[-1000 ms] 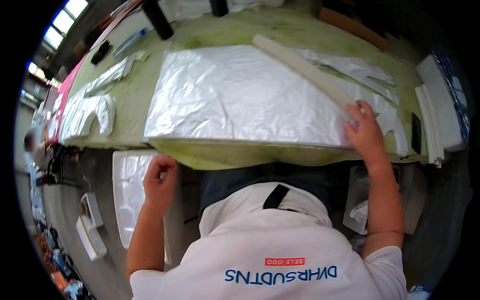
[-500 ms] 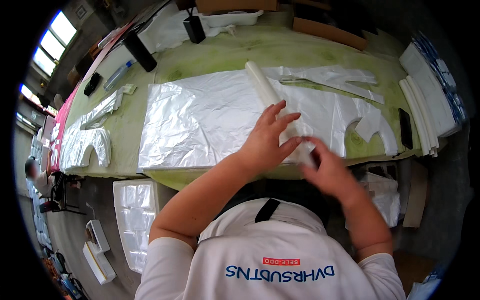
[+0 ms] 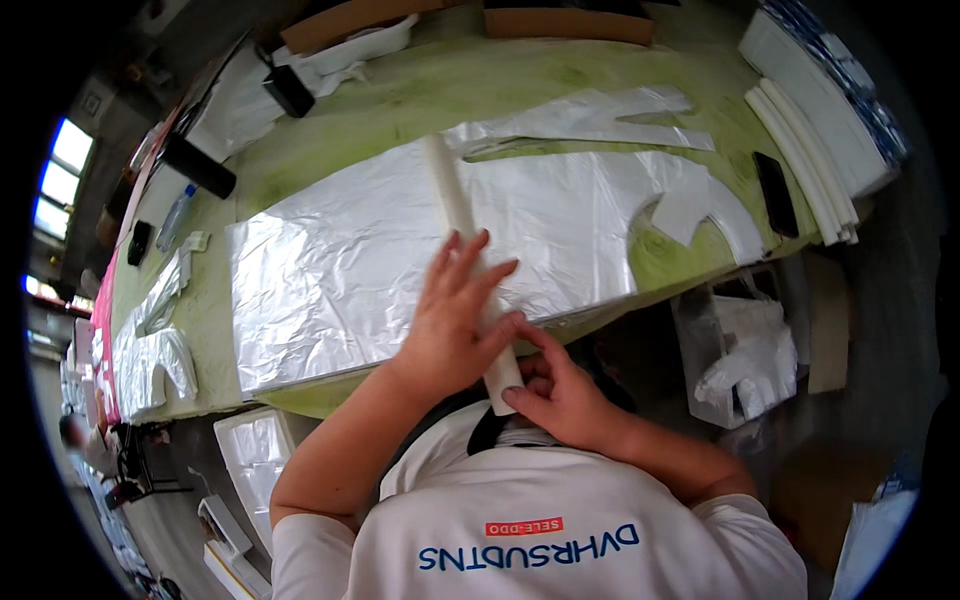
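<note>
A long whitish roll [image 3: 447, 190] lies slantwise over thin, shiny white plastic sheeting [image 3: 330, 270] on the table, its near end at my waist. My left hand [image 3: 455, 315] rests across the roll with fingers spread, palm down. Close to the roll's near end, my right hand [image 3: 560, 390] grips it, thumb on the near side and fingers curled behind. The sheeting is wrinkled on the left; on the right it has a curved cut-out and narrow strips [image 3: 620, 125]. What the roll is made of, I cannot tell.
A black phone [image 3: 775, 193] and several white rolls [image 3: 800, 155] lie at the right. Another cut plastic piece [image 3: 155, 355], a water bottle [image 3: 176, 217] and a black cylinder [image 3: 198, 167] are at the left. Below the table's edge stands a bin with plastic scraps [image 3: 740, 350].
The view has shifted, so the table sits further left. My right hand, blurred before, now holds the roll's near end, which has come closer to my body.
</note>
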Tool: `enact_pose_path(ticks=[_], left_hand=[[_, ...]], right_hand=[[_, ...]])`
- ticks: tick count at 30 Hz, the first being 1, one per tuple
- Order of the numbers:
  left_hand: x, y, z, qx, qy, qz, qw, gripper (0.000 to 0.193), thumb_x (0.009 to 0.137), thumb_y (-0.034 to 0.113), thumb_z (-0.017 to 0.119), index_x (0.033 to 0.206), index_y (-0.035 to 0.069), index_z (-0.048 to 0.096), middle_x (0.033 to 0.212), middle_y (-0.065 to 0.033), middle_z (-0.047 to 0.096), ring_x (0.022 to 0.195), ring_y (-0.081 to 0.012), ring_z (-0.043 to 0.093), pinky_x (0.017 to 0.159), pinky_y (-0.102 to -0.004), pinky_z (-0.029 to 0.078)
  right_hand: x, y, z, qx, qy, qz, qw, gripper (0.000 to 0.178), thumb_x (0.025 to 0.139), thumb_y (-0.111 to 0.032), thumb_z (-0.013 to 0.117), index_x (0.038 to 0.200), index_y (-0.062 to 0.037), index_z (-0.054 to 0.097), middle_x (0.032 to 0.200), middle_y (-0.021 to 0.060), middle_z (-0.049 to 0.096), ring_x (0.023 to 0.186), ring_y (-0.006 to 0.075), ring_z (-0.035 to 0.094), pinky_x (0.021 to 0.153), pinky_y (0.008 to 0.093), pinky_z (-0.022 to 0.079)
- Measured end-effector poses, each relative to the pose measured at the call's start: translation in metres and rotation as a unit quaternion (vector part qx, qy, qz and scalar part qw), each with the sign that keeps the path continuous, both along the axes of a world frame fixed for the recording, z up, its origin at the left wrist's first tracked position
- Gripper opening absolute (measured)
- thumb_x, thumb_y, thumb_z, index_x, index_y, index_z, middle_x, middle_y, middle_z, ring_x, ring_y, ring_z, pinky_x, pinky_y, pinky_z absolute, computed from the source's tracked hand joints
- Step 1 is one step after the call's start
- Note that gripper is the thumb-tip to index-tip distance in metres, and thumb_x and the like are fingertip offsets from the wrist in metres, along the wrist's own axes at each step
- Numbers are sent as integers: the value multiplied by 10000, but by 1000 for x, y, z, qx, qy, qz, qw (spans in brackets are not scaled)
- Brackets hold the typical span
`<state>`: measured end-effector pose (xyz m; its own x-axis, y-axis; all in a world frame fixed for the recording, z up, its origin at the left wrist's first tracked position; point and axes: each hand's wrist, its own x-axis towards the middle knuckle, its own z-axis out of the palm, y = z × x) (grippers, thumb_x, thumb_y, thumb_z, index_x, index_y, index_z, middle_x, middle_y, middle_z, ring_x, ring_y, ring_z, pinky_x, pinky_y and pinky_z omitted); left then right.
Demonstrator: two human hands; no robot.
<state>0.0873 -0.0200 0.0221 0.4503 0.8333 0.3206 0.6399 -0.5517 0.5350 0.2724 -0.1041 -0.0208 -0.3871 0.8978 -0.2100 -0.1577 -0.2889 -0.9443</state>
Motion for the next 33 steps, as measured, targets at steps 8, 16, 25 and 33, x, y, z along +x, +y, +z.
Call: enact_pose_path(ticks=[8, 16, 25, 33], left_hand=[[69, 57, 16, -71, 107, -92, 987, 291, 842, 213, 754, 1090, 71, 703, 1087, -134, 700, 977, -329, 672, 856, -419, 535], [89, 91, 8, -195, 216, -56, 955, 268, 878, 267, 714, 1030, 48, 692, 999, -149, 719, 938, -336, 684, 836, -409, 543], [93, 80, 6, -189, 192, -83, 959, 401, 832, 342, 778, 1094, 59, 672, 1070, -134, 695, 995, -296, 683, 873, -382, 541], [94, 78, 9, -195, 175, -83, 961, 357, 850, 296, 765, 1098, 54, 678, 1074, -129, 700, 996, -287, 686, 887, -371, 542]], right_hand=[[22, -11, -13, 21, 25, -86, 996, 492, 1015, -100, 609, 1453, -23, 399, 1035, 46, 565, 807, 71, 545, 736, 229, 484], [52, -25, -30, 2, 9, -167, 986, 382, 1016, -82, 600, 1376, -23, 489, 1031, 24, 570, 824, 54, 534, 729, 222, 486], [120, 66, -3, 482, -445, -280, 701, 374, 864, -139, 712, 1227, -69, 655, 1306, 198, 563, 1219, 414, 507, 1066, 488, 387], [192, 123, -17, 376, -602, -209, 673, 540, 857, -283, 746, 1326, -46, 620, 1287, 189, 622, 1187, 365, 573, 1040, 451, 450]])
